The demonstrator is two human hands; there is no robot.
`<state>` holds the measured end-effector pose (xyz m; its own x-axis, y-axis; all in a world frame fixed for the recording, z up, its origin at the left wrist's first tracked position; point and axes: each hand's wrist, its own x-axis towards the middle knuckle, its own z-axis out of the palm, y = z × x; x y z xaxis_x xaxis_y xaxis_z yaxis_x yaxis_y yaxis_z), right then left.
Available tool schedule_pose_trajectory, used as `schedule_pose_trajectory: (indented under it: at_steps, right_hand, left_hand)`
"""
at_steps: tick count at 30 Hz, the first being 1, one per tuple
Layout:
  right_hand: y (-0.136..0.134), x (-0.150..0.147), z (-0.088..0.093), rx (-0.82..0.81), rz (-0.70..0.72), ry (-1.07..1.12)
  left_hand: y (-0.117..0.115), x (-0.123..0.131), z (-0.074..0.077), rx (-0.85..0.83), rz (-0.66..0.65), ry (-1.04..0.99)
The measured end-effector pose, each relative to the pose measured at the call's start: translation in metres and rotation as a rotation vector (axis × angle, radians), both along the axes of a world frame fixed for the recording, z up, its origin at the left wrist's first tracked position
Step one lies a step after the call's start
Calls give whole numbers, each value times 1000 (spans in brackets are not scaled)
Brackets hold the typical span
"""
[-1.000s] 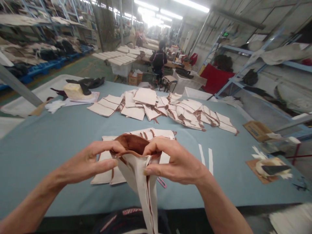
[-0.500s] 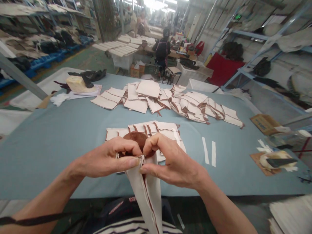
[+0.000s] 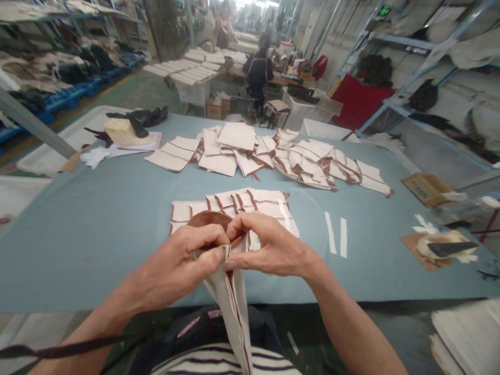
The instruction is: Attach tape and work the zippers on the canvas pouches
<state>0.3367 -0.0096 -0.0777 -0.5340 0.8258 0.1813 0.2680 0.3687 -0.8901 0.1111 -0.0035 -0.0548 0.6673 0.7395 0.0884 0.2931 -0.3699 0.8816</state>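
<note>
A cream fabric piece with a brown-edged seam [image 3: 230,297] hangs from both hands over the table's front edge, its brown inner side showing behind the fingers. My left hand [image 3: 191,260] pinches its top edge between thumb and fingers. Close beside it, my right hand [image 3: 269,245] grips the same edge at the seam. Behind the hands, a row of overlapping cream pieces with brown edges [image 3: 269,197] lies on the blue-green table [image 3: 117,224]. Two white strips [image 3: 330,233] rest to the right.
Across the back of the table spreads a pile of cream pieces [image 3: 236,136]. A yellowish block [image 3: 125,131] with dark cloth sits back left. On the right are a cardboard box [image 3: 425,189] and another wrapped block [image 3: 441,246]. A person [image 3: 258,73] is farther back.
The hanging piece looks narrower and more folded below the hands. My left hand has tilted, its wrist lower, and the fingertips stay together at the seam. The view has shifted slightly.
</note>
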Motion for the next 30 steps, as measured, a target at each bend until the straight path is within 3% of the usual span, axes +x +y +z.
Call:
schedule_pose_trajectory:
  at_steps: [5,11,15,20,30]
  right_hand:
    - [-4,-1,3,89,57,85]
    - [-19,-9,13,152,9,-3]
    - [-28,-16,19,-16,-33,30]
    - [-21,-18,13,-321,126,156]
    - [-13,-15,-8,-540,182,318]
  left_hand:
    - [-6,-15,-13,-202,-22,-143]
    - [-11,-26,-13,-193,-63,-97]
    - [-12,-26,-5,-163,-91,-51]
    - [-11,-30,1,-132,-181,-56]
    - [-17,-12,-11,-323,-158,-53]
